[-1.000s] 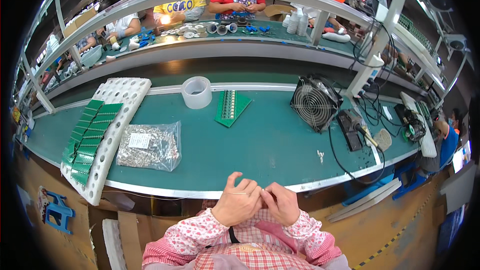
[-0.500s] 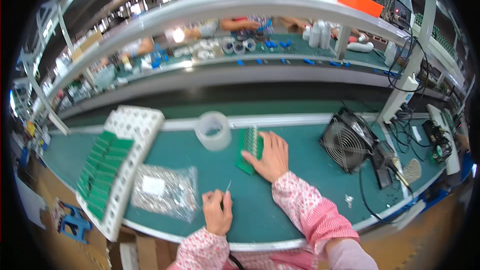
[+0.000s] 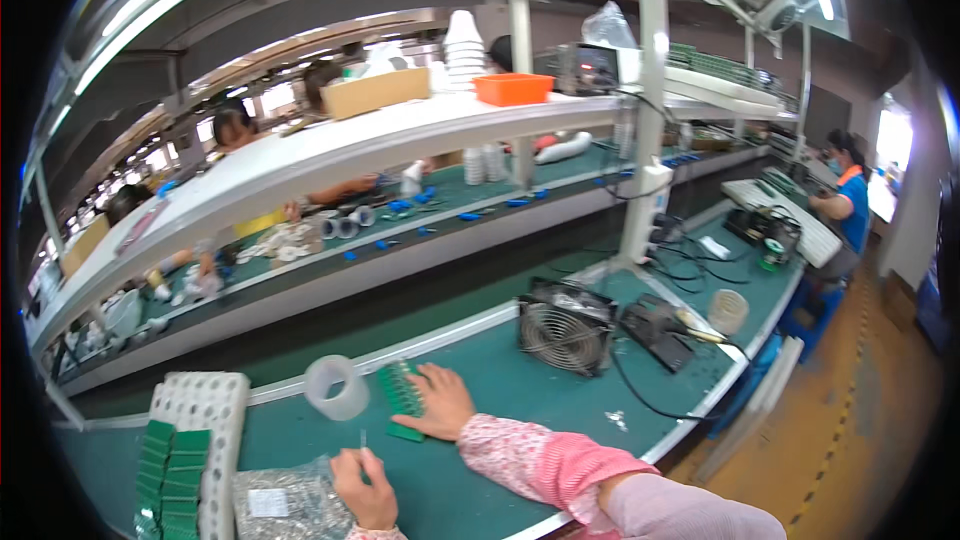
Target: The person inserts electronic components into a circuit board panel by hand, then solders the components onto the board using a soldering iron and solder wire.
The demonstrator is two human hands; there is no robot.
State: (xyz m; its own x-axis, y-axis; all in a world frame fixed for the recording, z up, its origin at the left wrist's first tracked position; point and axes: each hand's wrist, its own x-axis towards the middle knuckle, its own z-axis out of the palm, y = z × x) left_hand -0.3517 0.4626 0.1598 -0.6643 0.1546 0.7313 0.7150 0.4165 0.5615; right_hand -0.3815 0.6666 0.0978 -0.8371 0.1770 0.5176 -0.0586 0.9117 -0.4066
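Note:
My right hand (image 3: 443, 402) rests at the right side of a green circuit board panel (image 3: 400, 388), gripping its edge between thumb and fingers. The panel lies flat and carries a row of small pale parts. Closer to me, my left hand (image 3: 365, 490) pinches a thin pin-like part (image 3: 364, 437) that points upward; its lower end is hidden by the fingers. Beside that hand lies a clear plastic bag (image 3: 315, 502) full of small metallic parts, with a white label. A translucent round tub (image 3: 336, 388) stands just beyond the panel.
At the left, a white perforated tray (image 3: 222, 440) bears several green boards (image 3: 170, 485). A black fan (image 3: 566, 330), a soldering iron stand (image 3: 655, 332) and loose cables are on the right. A shelf (image 3: 300, 155) with an orange bin (image 3: 513, 89) spans the back. A co-worker (image 3: 850, 200) sits far right.
The view has swung to the right, so the bench appears shifted left and lower. Both hands keep their holds, the right on the panel, the left on the thin part.

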